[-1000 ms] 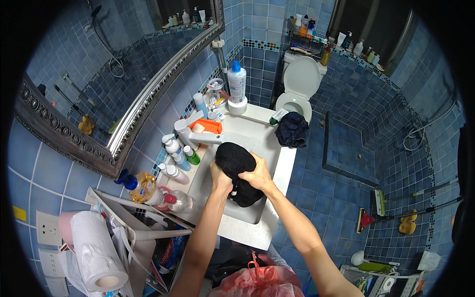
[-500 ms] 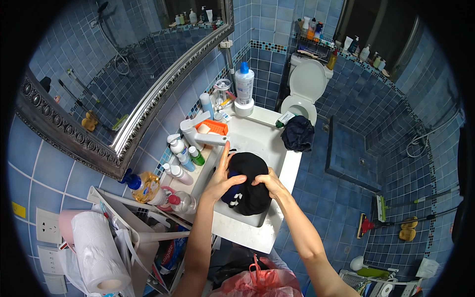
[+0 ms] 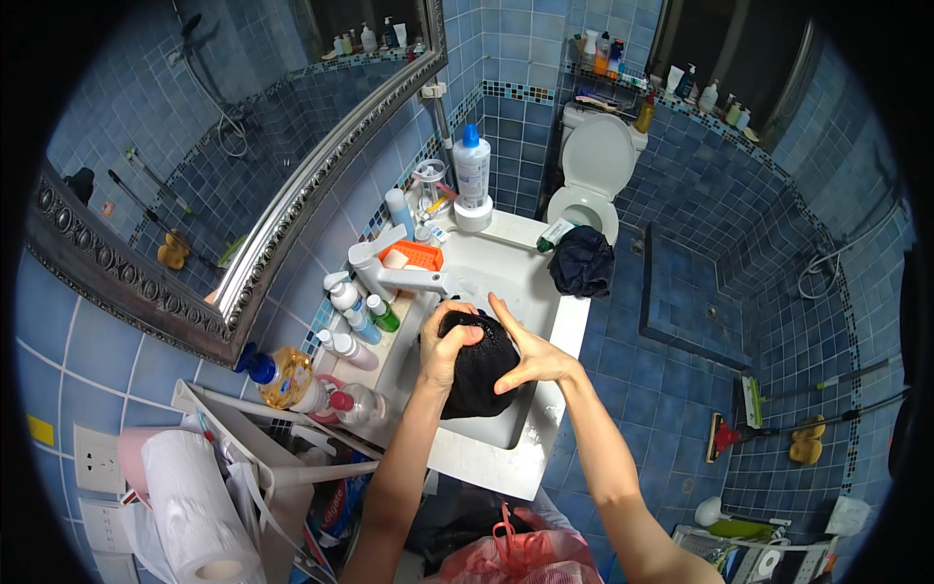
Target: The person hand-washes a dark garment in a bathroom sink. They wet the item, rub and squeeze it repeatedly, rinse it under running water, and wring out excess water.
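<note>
Over the white sink (image 3: 496, 465), a bunched piece of black cloth (image 3: 475, 382), rounded like a cap, is between my hands. My left hand (image 3: 440, 358) is closed on its left side, the thumb pressed across the top and the fingers curled behind. On the other side, my right hand (image 3: 543, 360) has its fingers stretched out and spread, with the thumb against the cloth's right edge. Just beyond my left hand is the white faucet (image 3: 418, 280). The cloth covers much of the basin floor from view.
A dark navy bundle of cloth (image 3: 582, 265) lies on the sink's far right corner. Bottles and an orange soap dish (image 3: 420, 256) line the wall side. Paper towel (image 3: 199, 506) and a cart (image 3: 292, 472) stand at left. The toilet (image 3: 590, 165) is beyond.
The black cloth has been turned, hiding its blue patch and white marks. My left hand has curled round it; my right hand has gone from a pinch to spread fingers.
</note>
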`<state>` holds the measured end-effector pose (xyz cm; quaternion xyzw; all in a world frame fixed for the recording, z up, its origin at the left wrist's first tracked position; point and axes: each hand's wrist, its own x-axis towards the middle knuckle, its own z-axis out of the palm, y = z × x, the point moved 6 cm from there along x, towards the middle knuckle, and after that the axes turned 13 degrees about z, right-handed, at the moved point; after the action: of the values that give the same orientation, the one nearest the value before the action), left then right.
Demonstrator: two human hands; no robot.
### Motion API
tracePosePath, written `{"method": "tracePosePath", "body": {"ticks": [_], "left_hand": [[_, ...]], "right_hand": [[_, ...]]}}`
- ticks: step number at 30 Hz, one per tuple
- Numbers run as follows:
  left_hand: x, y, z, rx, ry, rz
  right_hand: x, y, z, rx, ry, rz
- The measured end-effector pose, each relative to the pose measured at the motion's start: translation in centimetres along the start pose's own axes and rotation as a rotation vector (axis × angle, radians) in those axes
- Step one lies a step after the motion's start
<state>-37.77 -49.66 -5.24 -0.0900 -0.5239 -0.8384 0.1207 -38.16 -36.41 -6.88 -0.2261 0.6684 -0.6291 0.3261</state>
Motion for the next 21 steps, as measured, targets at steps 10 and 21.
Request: {"method": "tracePosePath", "body": {"ticks": [10,21], "left_hand": [[2.9,-1.1,-0.1,0.157,-0.104,0.014],[2.4,-2.9,0.9,0.688,-0.276,-0.151]], "right_hand": [[0.9,0.4,1.6,0.175,0.224,0.167],[2.0,4.8,1.9,0.315,0.477,0.225]]}}
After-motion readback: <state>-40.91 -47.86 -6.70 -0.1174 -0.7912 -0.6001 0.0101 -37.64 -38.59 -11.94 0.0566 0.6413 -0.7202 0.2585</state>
